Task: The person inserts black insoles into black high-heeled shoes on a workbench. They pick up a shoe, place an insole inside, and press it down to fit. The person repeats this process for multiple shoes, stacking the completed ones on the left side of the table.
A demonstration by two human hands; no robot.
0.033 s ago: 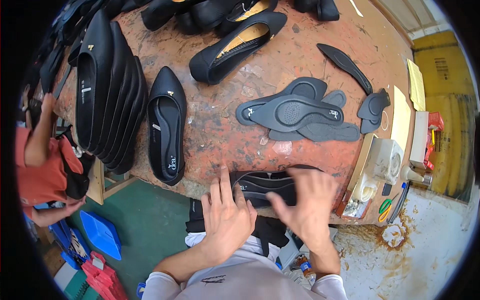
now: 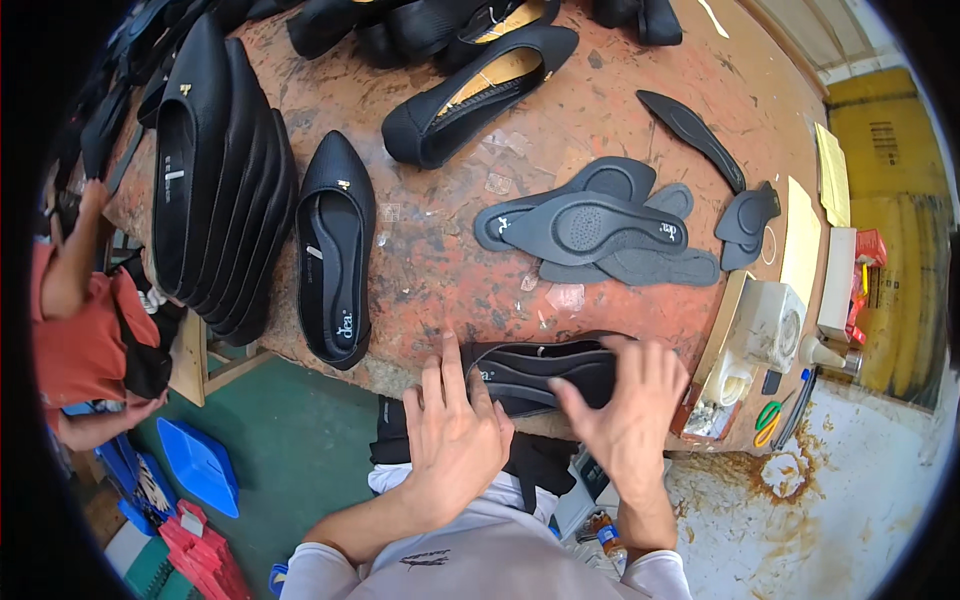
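Two hands reached over one black shoe in the head view. It lay at the near edge of the table, close to the body, likely so both arms could get to it with ease. Its open top faced up, so the liner inside could be seen.

The left hand lay over the heel end, fingers long and a little spread. Maybe that kept the shoe from sliding, but how hard it pressed, or if it gripped, one could not tell. The right hand was over the toe end, with its thumb and fingers wide apart. Its thumb was over the open top, perhaps to get at the liner. The hand hid the tip of the toe.

Loose liners lay in a messy pile just past the shoe, maybe so they were easy to grab. To the left, a lone shoe lay flat, toe pointing away. Beside it stood a row of shoes, packed tight, which probably saved room. The scissors lay off to the right, out of the way of both hands.
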